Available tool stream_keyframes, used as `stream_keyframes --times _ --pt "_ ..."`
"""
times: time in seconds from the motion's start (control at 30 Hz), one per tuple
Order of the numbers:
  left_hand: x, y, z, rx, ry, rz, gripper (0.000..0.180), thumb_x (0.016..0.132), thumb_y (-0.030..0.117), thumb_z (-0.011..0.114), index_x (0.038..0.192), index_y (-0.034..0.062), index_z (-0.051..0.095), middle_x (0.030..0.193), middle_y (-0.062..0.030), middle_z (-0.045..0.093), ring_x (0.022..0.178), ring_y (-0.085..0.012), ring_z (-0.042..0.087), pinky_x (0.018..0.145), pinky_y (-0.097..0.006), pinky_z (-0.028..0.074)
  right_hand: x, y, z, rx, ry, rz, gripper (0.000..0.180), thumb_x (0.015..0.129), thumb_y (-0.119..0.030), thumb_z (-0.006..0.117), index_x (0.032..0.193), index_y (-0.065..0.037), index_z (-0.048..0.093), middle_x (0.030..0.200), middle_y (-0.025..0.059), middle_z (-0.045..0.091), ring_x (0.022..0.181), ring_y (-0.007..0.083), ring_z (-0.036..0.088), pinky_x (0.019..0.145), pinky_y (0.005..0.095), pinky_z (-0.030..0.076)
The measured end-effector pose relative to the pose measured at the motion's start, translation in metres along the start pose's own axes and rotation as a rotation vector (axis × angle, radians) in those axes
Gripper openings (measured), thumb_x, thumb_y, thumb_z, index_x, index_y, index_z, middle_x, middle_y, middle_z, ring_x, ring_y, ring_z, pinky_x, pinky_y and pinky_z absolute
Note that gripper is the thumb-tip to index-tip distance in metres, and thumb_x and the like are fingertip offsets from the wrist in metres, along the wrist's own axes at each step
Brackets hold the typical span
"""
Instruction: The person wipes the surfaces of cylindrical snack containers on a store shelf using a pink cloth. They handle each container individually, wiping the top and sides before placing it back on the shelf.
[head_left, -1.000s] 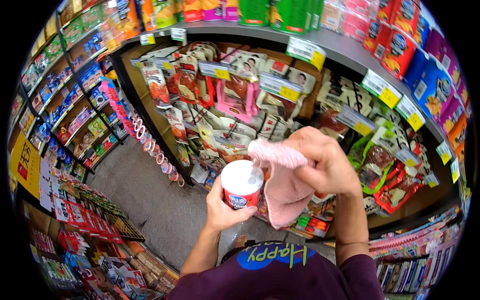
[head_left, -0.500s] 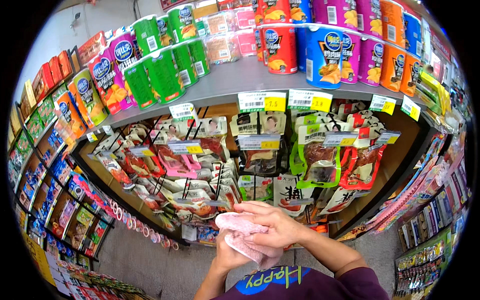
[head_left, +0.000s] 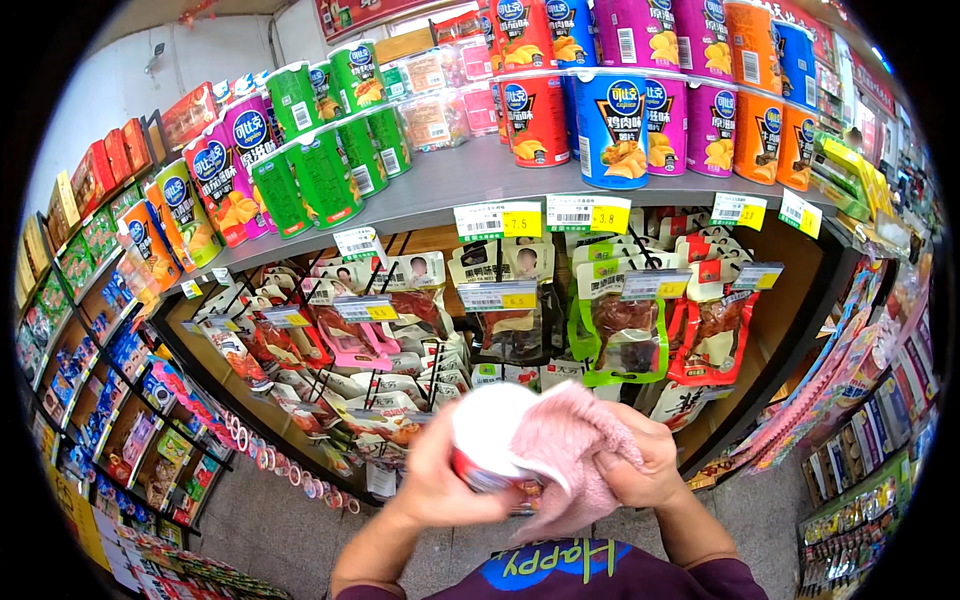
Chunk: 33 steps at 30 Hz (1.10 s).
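gripping a red can (head_left: 488, 435) with a white lid, the left hand (head_left: 440, 480) had its fingers curved around the side, spread only about as wide as the can itself. the right hand (head_left: 645, 465) had its fingers bunched closed on a pink cloth (head_left: 575, 450), which lay over the right part of the lid and draped down beside the can; some fingertips were lost in the folds, so how hard they pinched could not be told. the can was up in the air, in front of the dark purple shirt (head_left: 640, 580) and below the front edge of the gray shelf (head_left: 450, 185), with the floor (head_left: 270, 510) beneath.

only 1 hand seemed to bear the can, so a hard sideways rub would probably twist its smooth wall out of those fingers and drop it. the loose end of the cloth could slip under the left fingers and spoil their hold, and heavy pressure might dent the lid. raised carelessly, the can could catch the price tags (head_left: 500, 220) or swing the hanging packets (head_left: 625, 330); a bump higher up could topple the red cans (head_left: 535, 120), stacked 2 high.
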<state>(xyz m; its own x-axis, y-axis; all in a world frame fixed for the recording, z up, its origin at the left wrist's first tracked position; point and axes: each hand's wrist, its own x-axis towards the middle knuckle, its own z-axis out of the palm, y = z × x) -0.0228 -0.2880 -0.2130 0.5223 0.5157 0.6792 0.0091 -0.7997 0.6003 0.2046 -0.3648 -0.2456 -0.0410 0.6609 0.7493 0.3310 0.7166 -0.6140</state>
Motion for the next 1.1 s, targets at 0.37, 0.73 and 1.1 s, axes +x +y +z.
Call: stream_keyframes --times 0.37,0.73,1.1 --pt "0.226 0.004 -0.079 0.031 0.346 0.043 0.045 0.069 0.012 0.08 0.103 -0.0033 0.055 0.093 -0.0096 0.066 0.078 -0.015 0.065 0.07 -0.028 0.055 -0.045 0.001 -0.016 -0.164 -0.023 0.056 0.04 0.066 0.003 0.062 0.106 0.002 0.065 0.116 0.0225 0.06 0.1 0.0311 0.064 0.086 0.0338 0.051" --pt "0.266 -0.067 -0.085 1.105 0.488 0.15 0.033 0.075 0.023 0.072 0.088 -0.0041 0.059 0.088 -0.0189 0.064 0.091 -0.0335 0.063 0.08 -0.042 0.05 -0.064 0.002 -0.026 -0.239 0.042 0.178 0.037 0.067 0.004 0.06 0.104 0.0 0.067 0.113 0.0196 0.062 0.099 0.0292 0.065 0.085 0.0325 0.051" --pt "0.308 -0.067 -0.093 0.998 -0.172 -0.022 0.026 0.078 0.013 0.059 0.097 -0.0028 0.065 0.101 -0.026 0.064 0.097 -0.035 0.063 0.084 -0.043 0.049 -0.054 0.01 -0.021 -0.255 0.078 0.248 0.035 0.067 0.005 0.057 0.101 0.001 0.067 0.11 0.0206 0.064 0.1 0.0301 0.064 0.087 0.0341 0.049"
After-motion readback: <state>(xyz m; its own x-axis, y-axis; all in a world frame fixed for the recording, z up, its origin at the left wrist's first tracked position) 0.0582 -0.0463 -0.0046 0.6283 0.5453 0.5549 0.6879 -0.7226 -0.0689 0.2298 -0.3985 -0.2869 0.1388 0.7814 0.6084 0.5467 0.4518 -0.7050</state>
